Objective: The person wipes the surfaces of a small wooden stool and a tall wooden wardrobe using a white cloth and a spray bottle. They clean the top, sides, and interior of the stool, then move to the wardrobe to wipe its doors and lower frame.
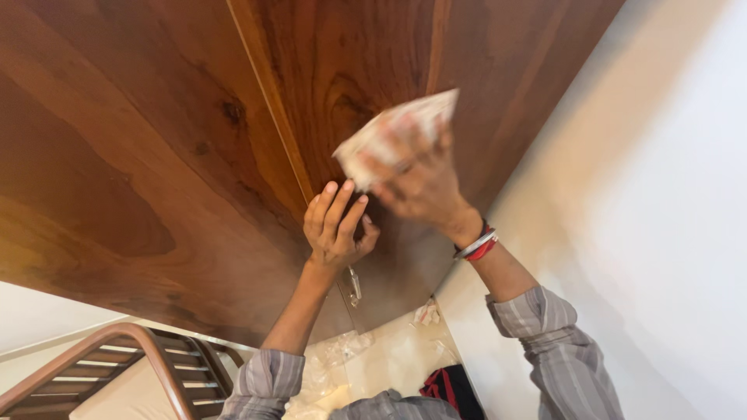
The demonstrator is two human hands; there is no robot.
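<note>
A pale, crumpled cloth (397,132) is bunched up and pressed flat against the dark wooden door panel (342,70), blurred, sitting at about one o'clock from centre. The door's glossy, reddish-brown grain fills the upper frame.

left arm: raised, forearm bare, striped grey sleeve pushed back to the elbow
left hand (336,224): fingers together and curled, thumb bent inward, grasping nothing visible
right arm: raised, bent at the elbow, same striped sleeve
right wrist: red and white bangles
right hand (420,180): blurred, fingers spread, palm pressed forward
</note>
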